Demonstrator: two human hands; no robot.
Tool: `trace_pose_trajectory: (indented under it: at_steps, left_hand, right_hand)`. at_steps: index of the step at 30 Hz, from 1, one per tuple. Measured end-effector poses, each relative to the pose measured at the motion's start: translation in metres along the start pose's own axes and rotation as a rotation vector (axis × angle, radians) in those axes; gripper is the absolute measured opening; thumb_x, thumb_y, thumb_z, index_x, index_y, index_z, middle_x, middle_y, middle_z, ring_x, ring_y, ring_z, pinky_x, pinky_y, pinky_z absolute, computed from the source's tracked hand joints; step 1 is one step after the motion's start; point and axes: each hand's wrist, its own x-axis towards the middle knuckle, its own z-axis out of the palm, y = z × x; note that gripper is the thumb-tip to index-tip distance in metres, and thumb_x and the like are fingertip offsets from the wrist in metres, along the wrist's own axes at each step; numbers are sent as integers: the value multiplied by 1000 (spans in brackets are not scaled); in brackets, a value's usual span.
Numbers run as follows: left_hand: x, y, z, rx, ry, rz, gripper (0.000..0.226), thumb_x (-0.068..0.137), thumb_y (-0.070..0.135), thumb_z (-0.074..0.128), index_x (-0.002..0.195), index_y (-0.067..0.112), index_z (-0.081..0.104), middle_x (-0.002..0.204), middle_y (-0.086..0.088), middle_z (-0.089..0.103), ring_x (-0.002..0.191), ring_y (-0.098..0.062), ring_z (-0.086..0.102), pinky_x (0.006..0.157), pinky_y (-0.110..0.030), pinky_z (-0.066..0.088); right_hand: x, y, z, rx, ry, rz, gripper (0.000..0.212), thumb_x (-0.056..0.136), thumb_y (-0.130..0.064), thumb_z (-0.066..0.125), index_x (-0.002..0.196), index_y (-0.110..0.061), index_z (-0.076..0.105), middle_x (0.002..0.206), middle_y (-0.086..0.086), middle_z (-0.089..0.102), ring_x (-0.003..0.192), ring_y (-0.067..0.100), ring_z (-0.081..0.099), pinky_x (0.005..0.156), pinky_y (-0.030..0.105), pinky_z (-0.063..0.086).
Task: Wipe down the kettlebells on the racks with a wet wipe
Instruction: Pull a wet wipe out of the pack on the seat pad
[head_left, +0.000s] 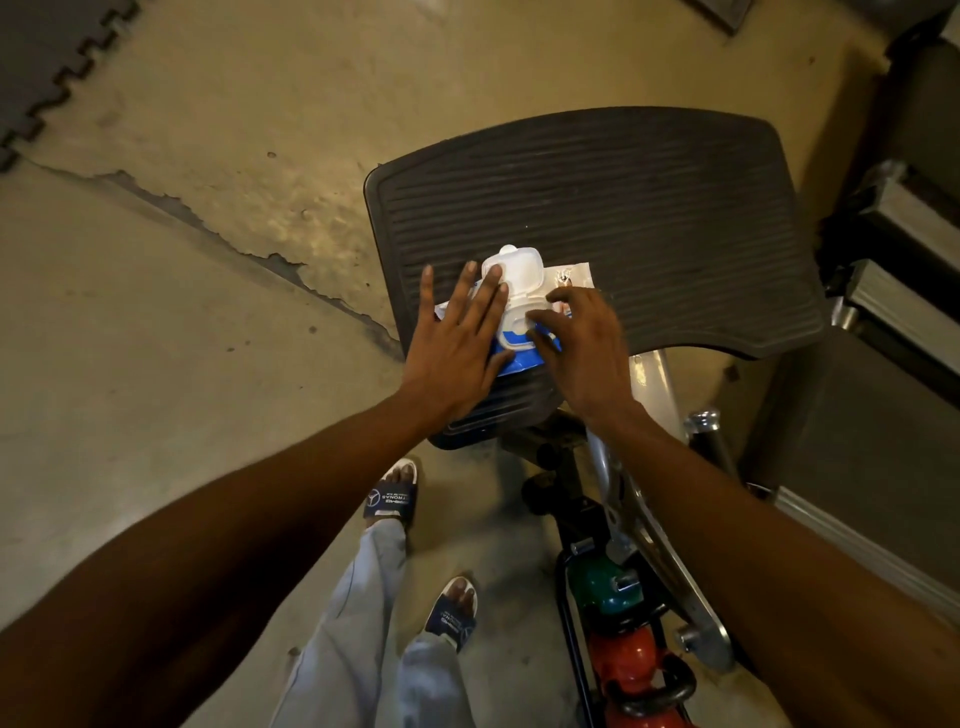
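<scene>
The ribbed black platform (649, 208) fills the middle of the view, tilted on a metal frame, and the wet wipe pack (519, 312) lies near its lower left edge. Below it, at the bottom right, the rack (566, 613) holds 2 kettlebells — a green kettlebell (597, 587) above a red kettlebell (628, 660) — neither yet touched by a wipe.

The left hand (457, 338) lies flat on the pack, fingers straight and spread, pressing it down. The right hand (582, 343) has its fingers curled at the opening under the raised white lid (514, 270); it looks to be pinching a wipe, though the fingers cover the opening and I cannot be sure anything is gripped.

Risks, as I judge them:
- The pack sits close to the platform's edge on a sloped surface — if the left hand lifts too soon, a pull could drag the whole pack off onto the floor.
- A hard tug may bring several wipes out in a clump, or tear 1.
- Left open, the lid lets the remaining wipes dry out.
</scene>
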Motion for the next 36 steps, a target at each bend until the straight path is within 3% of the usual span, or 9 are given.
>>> trace_pose_trajectory:
  at_steps: [7, 9, 11, 12, 15, 18, 24, 31, 36]
  left_hand:
    - [-1, 0, 5, 8, -4, -16, 87, 98, 73, -9, 167, 19, -11, 174, -9, -16, 160, -31, -17, 125, -67, -3]
    - [-1, 0, 5, 3, -1, -16, 87, 99, 73, -7, 167, 19, -11, 174, -8, -17, 160, -31, -17, 125, -67, -3]
    - [-1, 0, 6, 2, 4, -21, 87, 99, 74, -5, 167, 20, -11, 174, -7, -17, 160, -31, -17, 125, -67, -4]
    - [-1, 0, 6, -1, 6, -20, 87, 100, 74, -4, 167, 20, -11, 174, -7, -17, 160, -31, -17, 125, -67, -4]
    - [-2, 1, 6, -25, 5, -18, 87, 100, 75, -2, 167, 20, -11, 174, -7, -16, 161, -30, -16, 125, -67, -5]
    - [-2, 1, 6, -16, -8, -27, 88, 100, 75, -2, 167, 20, -11, 174, -7, -16, 161, -31, -16, 125, -67, -5]
    - [-1, 2, 4, -19, -29, -29, 88, 99, 75, -3, 166, 19, -13, 174, -8, -16, 160, -32, -16, 124, -68, -6]
    - [1, 5, -2, 2, -78, -48, 88, 98, 74, -5, 166, 19, -14, 174, -9, -18, 160, -33, -17, 123, -71, -6]
    - [1, 3, -4, 4, -90, -48, 88, 97, 74, -6, 166, 19, -12, 174, -9, -17, 160, -34, -16, 123, -71, -5]
  right_hand:
    - [5, -7, 2, 71, -98, 11, 32, 88, -21, 83, 118, -13, 74, 149, 14, 55, 138, 30, 52, 114, 42, 46]
    - [5, -8, 6, 96, -115, 31, 34, 91, -20, 80, 123, -13, 72, 154, 11, 51, 141, 25, 48, 116, 24, 37]
    - [9, -10, 4, 122, -103, 64, 37, 98, -20, 71, 134, -12, 63, 157, 6, 46, 136, 11, 44, 102, -1, 27]
    - [12, -10, 4, 142, -112, 67, 37, 100, -18, 67, 135, -11, 60, 157, 5, 45, 132, 7, 43, 98, -2, 31]
    - [11, -13, 2, 40, -116, -43, 34, 96, -16, 73, 127, -6, 62, 156, 11, 47, 140, 18, 45, 113, 31, 45]
    - [12, -14, 4, -87, -167, -96, 46, 85, -16, 85, 125, -4, 65, 157, 17, 47, 149, 35, 40, 119, 54, 39]
    - [7, -8, 5, -251, -129, -178, 61, 72, -18, 95, 122, -2, 65, 146, 22, 55, 140, 40, 51, 110, 58, 48]
    - [-1, -10, 0, -126, 53, -183, 37, 81, -12, 88, 107, -2, 64, 135, 22, 61, 130, 40, 58, 109, 54, 49]
    - [-4, -12, -6, 63, 72, -25, 25, 96, -9, 72, 117, -1, 61, 136, 21, 59, 125, 33, 58, 108, 41, 49]
